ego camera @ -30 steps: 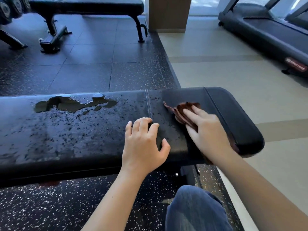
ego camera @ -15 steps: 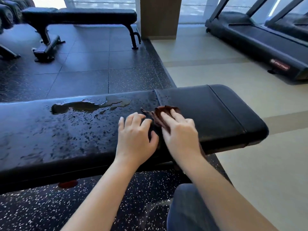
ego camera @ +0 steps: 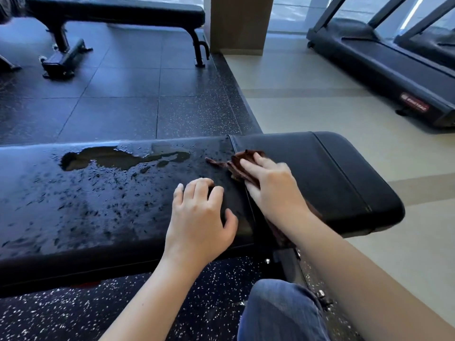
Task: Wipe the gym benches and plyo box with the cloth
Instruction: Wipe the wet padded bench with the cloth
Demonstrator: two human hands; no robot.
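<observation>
Right hand [ego camera: 273, 190] pressed flat on brown cloth [ego camera: 242, 166] at the seam of the wet bench [ego camera: 98, 205]; left hand [ego camera: 199, 217], fingers loosely spread, rests near the front edge.

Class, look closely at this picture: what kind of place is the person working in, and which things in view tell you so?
Most likely a gym. A padded black bench stands close to the camera, another flat bench stands behind it on speckled rubber flooring, and treadmills line the windows at right.
</observation>
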